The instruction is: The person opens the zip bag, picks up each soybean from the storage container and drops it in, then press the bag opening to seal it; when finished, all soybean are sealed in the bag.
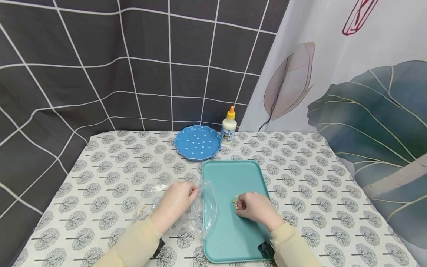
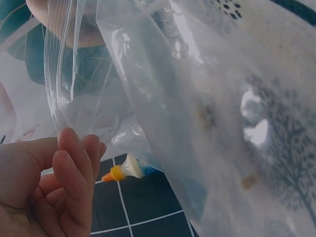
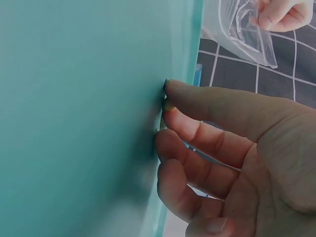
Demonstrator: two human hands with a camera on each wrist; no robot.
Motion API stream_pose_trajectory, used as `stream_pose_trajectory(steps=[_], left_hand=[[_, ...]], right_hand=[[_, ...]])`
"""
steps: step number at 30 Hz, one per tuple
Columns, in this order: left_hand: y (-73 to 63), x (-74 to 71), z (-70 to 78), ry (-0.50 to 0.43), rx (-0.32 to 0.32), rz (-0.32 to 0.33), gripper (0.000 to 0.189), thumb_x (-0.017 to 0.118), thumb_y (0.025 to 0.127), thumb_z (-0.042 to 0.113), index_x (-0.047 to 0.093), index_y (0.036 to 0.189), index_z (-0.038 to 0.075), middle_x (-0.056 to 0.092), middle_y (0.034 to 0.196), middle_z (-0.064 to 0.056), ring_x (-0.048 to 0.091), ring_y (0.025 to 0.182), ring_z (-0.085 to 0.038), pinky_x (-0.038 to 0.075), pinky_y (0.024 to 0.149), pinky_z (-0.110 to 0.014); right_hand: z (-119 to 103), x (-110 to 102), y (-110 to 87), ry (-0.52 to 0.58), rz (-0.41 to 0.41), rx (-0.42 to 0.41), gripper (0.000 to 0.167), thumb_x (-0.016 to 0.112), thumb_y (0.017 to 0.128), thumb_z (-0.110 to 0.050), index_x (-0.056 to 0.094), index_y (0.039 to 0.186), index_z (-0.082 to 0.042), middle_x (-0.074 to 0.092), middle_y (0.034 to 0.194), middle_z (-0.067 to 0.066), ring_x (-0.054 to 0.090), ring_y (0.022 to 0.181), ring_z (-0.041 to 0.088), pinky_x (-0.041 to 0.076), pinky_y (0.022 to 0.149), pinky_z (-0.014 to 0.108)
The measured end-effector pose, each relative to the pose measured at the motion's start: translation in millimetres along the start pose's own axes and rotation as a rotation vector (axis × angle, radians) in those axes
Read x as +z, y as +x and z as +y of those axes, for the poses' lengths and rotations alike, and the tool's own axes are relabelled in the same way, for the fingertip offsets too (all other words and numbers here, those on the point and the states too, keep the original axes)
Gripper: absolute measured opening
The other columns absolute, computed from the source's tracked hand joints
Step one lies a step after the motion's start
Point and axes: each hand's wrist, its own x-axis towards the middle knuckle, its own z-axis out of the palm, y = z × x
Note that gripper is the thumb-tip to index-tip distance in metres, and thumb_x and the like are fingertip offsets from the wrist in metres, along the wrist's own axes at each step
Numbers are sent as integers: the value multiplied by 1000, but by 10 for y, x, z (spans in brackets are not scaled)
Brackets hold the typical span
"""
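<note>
My left hand (image 1: 176,202) pinches the rim of a clear zip-top plastic bag (image 1: 209,213), whose mouth gapes over the left edge of the teal tray (image 1: 230,178). A few pale beans (image 1: 141,210) lie in the far-left part of the bag. On the tray, several small yellow beans (image 1: 235,200) sit right by the fingertips of my right hand (image 1: 256,208). Close up in the right wrist view, thumb and index finger pinch a yellow bean (image 3: 169,105) at the tray surface, the other fingers curled beside them.
A blue scalloped plate (image 1: 198,142) with white dots stands behind the tray. Right beside it is a white bottle (image 1: 228,128) with an orange-yellow cap. A tree-print cloth (image 1: 307,185) covers the table; a dark grid curtain (image 1: 143,44) hangs behind.
</note>
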Motion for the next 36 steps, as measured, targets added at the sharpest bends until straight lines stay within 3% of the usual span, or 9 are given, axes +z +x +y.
stream_pose_trajectory(steps=[17,29,36], left_hand=[[10,-10,9,-9,-16,-22,13,61,91,18,68,87,7,53,60,8,44,46,-4,40,42,-17],[10,-7,25,-15,-17,-22,12,62,90,17,68,85,7,52,57,8,44,44,-4,39,40,-17],[15,-8,38,-29,-32,-30,12,62,90,18,68,86,8,51,58,9,45,44,-4,40,40,-18]], right_hand=[[-36,-24,2,8,53,-44,27,78,73,-24,54,62,-25,46,54,-16,40,50,1,35,48,19],[-134,-21,51,89,92,-83,16,76,77,-25,61,71,-25,49,58,-18,42,50,-1,37,48,18],[-286,-14,108,122,128,-187,10,75,79,-24,66,76,-24,52,64,-18,44,56,-3,40,52,17]])
